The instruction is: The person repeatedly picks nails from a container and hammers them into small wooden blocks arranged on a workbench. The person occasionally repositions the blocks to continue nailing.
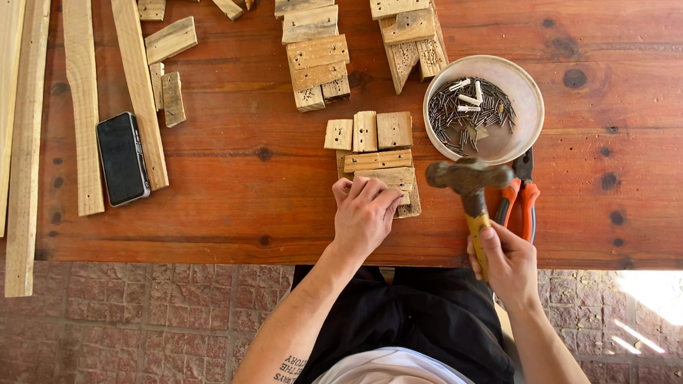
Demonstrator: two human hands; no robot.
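Head view: left hand (365, 216) flat on pale wood blocks (379, 171), gripping nothing; right hand (509, 262) fingers clenched round hammer (471, 184).

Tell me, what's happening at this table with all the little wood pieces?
A person stands at a wooden table. The left hand presses down on a stack of small wood blocks. The right hand holds a hammer raised over the table, beside a bowl of nails. Orange-handled pliers lie by the bowl. A phone and long wooden slats lie off to the left.
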